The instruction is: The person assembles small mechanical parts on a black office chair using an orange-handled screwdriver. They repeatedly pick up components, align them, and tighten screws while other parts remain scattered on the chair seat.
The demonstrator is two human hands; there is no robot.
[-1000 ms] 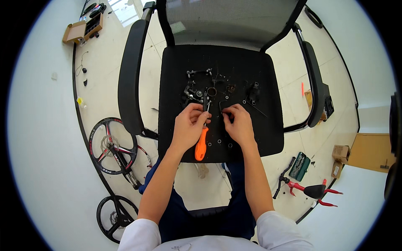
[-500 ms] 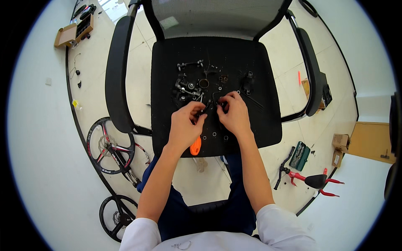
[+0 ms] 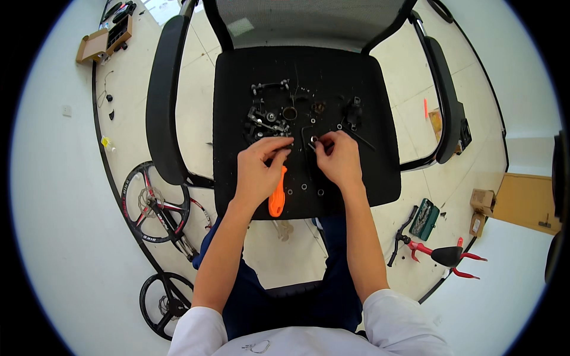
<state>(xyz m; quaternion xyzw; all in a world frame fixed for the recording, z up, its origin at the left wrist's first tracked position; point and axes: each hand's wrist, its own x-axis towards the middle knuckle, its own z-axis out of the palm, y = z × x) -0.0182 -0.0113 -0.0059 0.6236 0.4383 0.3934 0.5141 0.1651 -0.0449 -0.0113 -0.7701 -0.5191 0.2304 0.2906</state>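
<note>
Evidently part-done, I judge: some separated, others left bunched. Nearest, orange screwdriver handle (image 3: 277, 193). Right of handle: small loose rings (image 3: 304, 187). Beyond handle: left hand (image 3: 255, 169), fingers curled, hold unclear to me. Beyond, rightward: right hand (image 3: 342, 161), fingertips drawn together at a round, shiny metal ring (image 3: 314, 139), grip unclear. Farthest: bunched grey-black parts (image 3: 267, 121).

Mesh-backed chair (image 3: 371, 172): one
Orange handle (image 3: 277, 193): one, on the chair
Small rings (image 3: 304, 187): three, along the chair's front
Spoked wheels (image 3: 177, 307): two, left of the chair
</note>
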